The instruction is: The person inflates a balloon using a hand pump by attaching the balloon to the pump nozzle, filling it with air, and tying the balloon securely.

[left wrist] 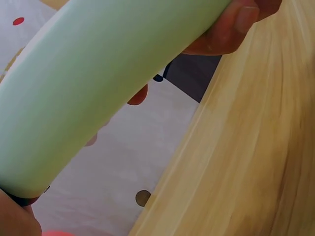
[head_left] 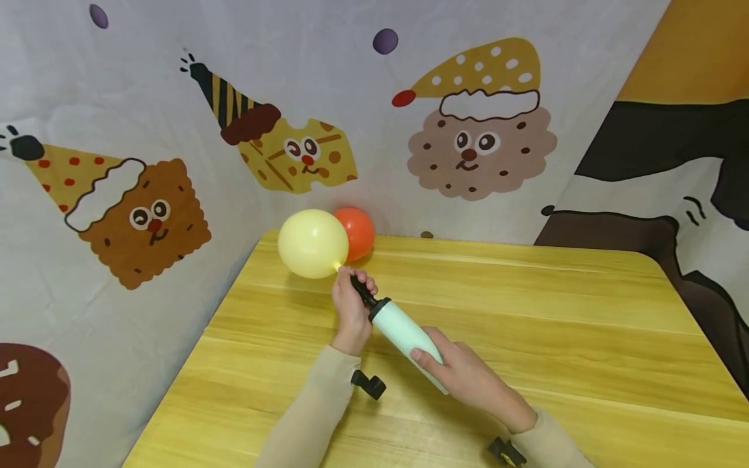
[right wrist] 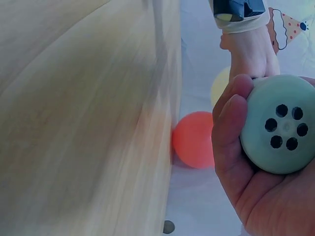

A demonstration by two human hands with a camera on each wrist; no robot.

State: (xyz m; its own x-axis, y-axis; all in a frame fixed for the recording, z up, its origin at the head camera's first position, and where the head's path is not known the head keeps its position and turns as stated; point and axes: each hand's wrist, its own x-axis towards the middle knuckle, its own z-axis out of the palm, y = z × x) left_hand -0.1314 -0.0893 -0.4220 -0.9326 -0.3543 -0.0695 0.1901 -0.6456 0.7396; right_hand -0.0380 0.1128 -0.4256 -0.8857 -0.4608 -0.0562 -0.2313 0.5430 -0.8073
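Note:
A mint-green hand balloon pump (head_left: 407, 336) with a black nozzle end lies slantwise between both hands. My left hand (head_left: 351, 305) grips the black end, where the neck of an inflated yellow balloon (head_left: 313, 244) meets it. Around the lower part of the green barrel curl the fingers of my right hand (head_left: 468, 374). In the right wrist view, the round end of the pump (right wrist: 286, 125) shows several dark holes and sits in the right palm. The left wrist view is largely filled by the green barrel (left wrist: 103, 83). How the balloon's neck sits on the nozzle is hidden by the left fingers.
Behind the yellow balloon, an orange-red balloon (head_left: 358, 233) rests at the table's far left corner. The wooden table (head_left: 562, 338) reaches back to a cloth backdrop (head_left: 374, 162) printed with cartoon biscuits. Black camera mounts (head_left: 370, 385) are worn at both wrists.

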